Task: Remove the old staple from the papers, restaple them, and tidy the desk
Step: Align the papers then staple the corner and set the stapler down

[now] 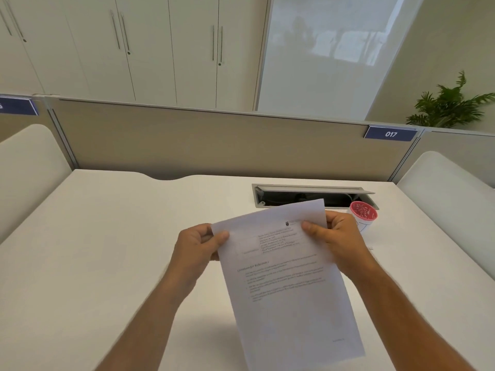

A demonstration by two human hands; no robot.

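White printed papers (288, 274) sit in both grips, lifted off the desk (107, 236) and tilted, with their top edge toward the partition and their lower end running down toward me at the bottom of the view. My left hand (197, 247) clamps the upper left corner, thumb on the printed face and the other fingers curled behind the sheet. My right hand (333, 236) clamps the upper right edge the same way, thumb lying across the front near a small dark logo, fingers tucked behind. I see a block of text lines near the top, a heading lower down and several paragraphs under it, all too blurred to read. I cannot make out a staple in either corner from here. Just beyond my right hand, partly hidden by it, stands a white cup with a red patterned top (363, 214), resting on the desk close to the open grey cable tray (308, 194) let into the surface. A tiny item lies on the desk to the right of my right wrist, too small to tell what it is. Behind the desk runs a beige partition (214, 140) carrying a blue tag marked 017 (390, 133). White rounded side panels flank the desk, pale cabinets (160, 49) stand behind, and a green plant (450, 105) rises at the far right.
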